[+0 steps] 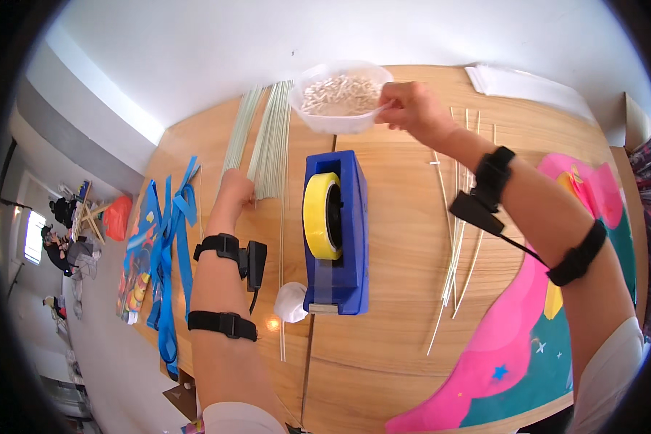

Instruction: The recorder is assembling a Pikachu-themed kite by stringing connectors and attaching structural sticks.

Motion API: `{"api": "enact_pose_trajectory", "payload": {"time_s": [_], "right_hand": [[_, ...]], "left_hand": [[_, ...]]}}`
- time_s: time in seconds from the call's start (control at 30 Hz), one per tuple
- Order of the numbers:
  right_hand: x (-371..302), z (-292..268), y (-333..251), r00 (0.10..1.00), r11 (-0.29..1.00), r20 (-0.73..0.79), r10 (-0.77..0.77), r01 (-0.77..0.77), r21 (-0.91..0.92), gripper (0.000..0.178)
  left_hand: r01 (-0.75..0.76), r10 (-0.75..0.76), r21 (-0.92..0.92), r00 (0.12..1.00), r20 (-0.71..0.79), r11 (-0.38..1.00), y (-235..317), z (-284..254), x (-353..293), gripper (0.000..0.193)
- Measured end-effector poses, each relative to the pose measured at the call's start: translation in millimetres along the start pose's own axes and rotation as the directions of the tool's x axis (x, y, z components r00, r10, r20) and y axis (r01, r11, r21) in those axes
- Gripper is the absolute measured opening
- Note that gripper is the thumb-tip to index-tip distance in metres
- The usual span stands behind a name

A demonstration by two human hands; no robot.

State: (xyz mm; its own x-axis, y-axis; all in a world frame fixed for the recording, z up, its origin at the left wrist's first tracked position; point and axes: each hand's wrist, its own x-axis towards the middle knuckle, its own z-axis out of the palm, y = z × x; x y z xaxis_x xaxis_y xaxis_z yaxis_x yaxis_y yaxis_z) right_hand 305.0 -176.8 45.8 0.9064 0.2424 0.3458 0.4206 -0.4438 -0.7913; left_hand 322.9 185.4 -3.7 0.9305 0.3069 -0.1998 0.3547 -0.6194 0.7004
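While in right grip (412, 108), 1 bowl (334, 126)

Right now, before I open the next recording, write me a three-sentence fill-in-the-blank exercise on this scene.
1. The translucent plastic bowl is held by the person's ____ hand.
2. The yellow tape roll sits in a ____ block-shaped dispenser.
3. The long flat blue ribbons lie on the dispenser's ____ side.
Missing words: right; blue; left.

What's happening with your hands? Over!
Right hand gripping tub of small white pieces. Left hand by thin pale rods. Blue tape dispenser between the forearms.
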Motion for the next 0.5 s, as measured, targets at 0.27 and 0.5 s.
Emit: {"api": "enact_pose_trajectory", "payload": {"time_s": [0.27,0.5], "right_hand": [[-158.0,-116.8,-76.8,0.975,0.934,-0.132,-0.177,0.123,-0.336,0.011],[-389.6,-140.3,-129.8,0.998,0.895,-0.055,0.040,-0.060,-0.442,0.016]], "left_hand": [[-0.031,0.001,-0.192,0.988,-0.155,0.981,22.6,-28.6,-40.4,0.015],[-0.133,0.154,-0.496,0.988,0.001,0.858,43.0,-71.6,-250.4,0.008]]}}
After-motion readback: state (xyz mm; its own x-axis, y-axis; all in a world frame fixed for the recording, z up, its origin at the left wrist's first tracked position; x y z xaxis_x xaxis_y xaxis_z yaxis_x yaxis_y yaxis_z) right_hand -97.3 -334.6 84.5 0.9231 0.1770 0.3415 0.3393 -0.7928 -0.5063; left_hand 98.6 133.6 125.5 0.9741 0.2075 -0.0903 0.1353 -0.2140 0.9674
